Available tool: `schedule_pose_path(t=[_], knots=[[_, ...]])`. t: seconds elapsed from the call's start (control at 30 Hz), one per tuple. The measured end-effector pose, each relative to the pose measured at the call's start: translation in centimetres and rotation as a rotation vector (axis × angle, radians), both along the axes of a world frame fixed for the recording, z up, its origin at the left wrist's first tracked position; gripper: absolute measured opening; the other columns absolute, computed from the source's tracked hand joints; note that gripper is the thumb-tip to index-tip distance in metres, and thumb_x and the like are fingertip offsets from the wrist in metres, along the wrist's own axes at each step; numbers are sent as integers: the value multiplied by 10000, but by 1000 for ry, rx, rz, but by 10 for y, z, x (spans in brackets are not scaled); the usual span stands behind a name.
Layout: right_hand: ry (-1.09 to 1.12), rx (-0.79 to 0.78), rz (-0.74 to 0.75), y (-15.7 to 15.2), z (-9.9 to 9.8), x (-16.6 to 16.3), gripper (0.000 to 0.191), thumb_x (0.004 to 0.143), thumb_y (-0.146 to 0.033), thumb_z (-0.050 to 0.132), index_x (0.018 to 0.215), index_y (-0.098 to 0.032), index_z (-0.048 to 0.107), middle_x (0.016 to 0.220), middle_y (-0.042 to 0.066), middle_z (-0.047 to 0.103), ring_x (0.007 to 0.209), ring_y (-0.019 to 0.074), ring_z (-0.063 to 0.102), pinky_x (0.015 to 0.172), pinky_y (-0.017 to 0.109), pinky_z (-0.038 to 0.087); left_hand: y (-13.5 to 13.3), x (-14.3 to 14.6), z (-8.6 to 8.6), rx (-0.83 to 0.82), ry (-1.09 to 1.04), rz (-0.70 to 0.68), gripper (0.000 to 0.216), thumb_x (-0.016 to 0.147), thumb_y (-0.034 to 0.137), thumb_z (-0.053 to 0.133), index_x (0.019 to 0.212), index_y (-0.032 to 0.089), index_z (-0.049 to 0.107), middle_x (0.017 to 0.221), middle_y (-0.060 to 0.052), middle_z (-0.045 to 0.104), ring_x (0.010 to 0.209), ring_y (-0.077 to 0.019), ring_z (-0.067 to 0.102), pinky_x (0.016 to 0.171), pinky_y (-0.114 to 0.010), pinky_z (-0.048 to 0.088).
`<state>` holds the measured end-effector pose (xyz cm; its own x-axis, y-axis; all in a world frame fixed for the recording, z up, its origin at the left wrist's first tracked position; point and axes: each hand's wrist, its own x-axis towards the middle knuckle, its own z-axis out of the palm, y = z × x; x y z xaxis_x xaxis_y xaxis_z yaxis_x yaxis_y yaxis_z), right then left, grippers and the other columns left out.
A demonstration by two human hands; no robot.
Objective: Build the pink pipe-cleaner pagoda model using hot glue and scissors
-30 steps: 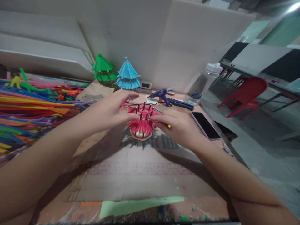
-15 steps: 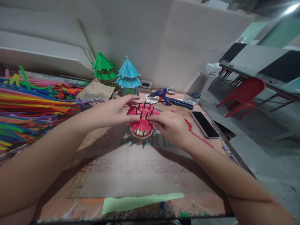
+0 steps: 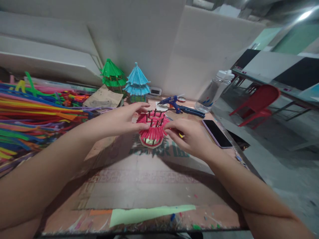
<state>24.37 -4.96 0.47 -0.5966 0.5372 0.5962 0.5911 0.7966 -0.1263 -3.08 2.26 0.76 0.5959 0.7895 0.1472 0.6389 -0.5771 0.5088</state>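
Observation:
A small pink pavilion model (image 3: 153, 130), made of pink strips with dark upright posts on top, stands on the cardboard sheet (image 3: 139, 186). My left hand (image 3: 122, 119) grips its left side, thumb under the roof edge and fingers curved over the top. My right hand (image 3: 190, 136) sits against its right side, fingers curled, thumb and forefinger touching the pink roof edge. A small yellow speck shows at the right fingers; I cannot make out what it is.
A pile of coloured pipe cleaners (image 3: 32, 113) fills the left. Green (image 3: 111, 73) and blue (image 3: 136, 80) pavilion models stand at the back. A blue glue gun (image 3: 171, 101), a plastic bottle (image 3: 211, 91) and a phone (image 3: 217, 133) lie to the right. A red chair (image 3: 259, 103) stands beyond the table.
My right hand has shifted slightly right along the pink roof edge. The red-handled thing seen by that hand half a second ago is out of sight. My left hand has kept its hold.

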Motion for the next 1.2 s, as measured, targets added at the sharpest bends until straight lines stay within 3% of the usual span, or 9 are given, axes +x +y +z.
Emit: schedule_pose_path(t=[0.13,0.3,0.67,0.83,0.97,1.03,1.13,1.2], knots=[[-32,39,-29,5,-3,3,225,1073,-224,561,1103,-165,776,972,80,834,848,190,750,753,295,515,0,-1,0,18,10,-1,933,864,768,642,1628,278,428,1625,-94,559,1444,-336,574,1163,-452,477],[-46,-63,-49,13,-19,0,191,1036,-230,644,1167,-183,775,1045,79,838,915,203,759,799,312,535,-1,-1,1,11,34,5,922,874,758,628,1638,289,412,1637,-96,548,1451,-343,569,1160,-445,472],[18,-49,-75,13,-30,-9,139,1019,-195,630,1025,-200,769,926,56,818,835,191,713,749,291,479,-4,3,1,13,34,1,910,858,755,616,1612,270,458,1600,-115,582,1417,-370,589,1152,-474,473],[-9,-180,-44,-1,-6,-6,116,1029,-197,597,997,-182,707,882,48,772,742,160,646,670,267,430,-4,4,2,35,44,-6,903,873,748,606,1617,257,459,1556,-130,622,1355,-373,636,1086,-461,517],[-193,-450,199,-21,26,2,248,1090,-261,532,922,-188,700,782,9,719,678,139,619,644,258,436,-5,3,3,56,2,-28,875,886,737,629,1599,251,481,1582,-116,603,1401,-351,608,1141,-446,494],[-294,-530,268,-27,35,5,254,1091,-230,515,955,-198,726,855,20,760,753,150,672,699,267,476,-5,3,3,71,-13,-35,864,891,740,638,1589,251,496,1585,-106,601,1424,-345,589,1173,-440,476],[-249,-490,220,-26,36,7,260,1023,-85,525,1121,-204,735,1062,48,805,907,163,720,773,274,511,-7,4,3,95,-6,-30,842,905,738,634,1586,261,503,1583,-101,601,1431,-347,580,1184,-451,469],[-116,-364,147,-18,29,7,226,1002,-81,563,1100,-191,733,1019,52,802,864,157,707,736,264,501,-7,6,4,118,-17,-38,814,910,724,635,1563,248,529,1563,-112,613,1418,-346,585,1188,-461,465]])
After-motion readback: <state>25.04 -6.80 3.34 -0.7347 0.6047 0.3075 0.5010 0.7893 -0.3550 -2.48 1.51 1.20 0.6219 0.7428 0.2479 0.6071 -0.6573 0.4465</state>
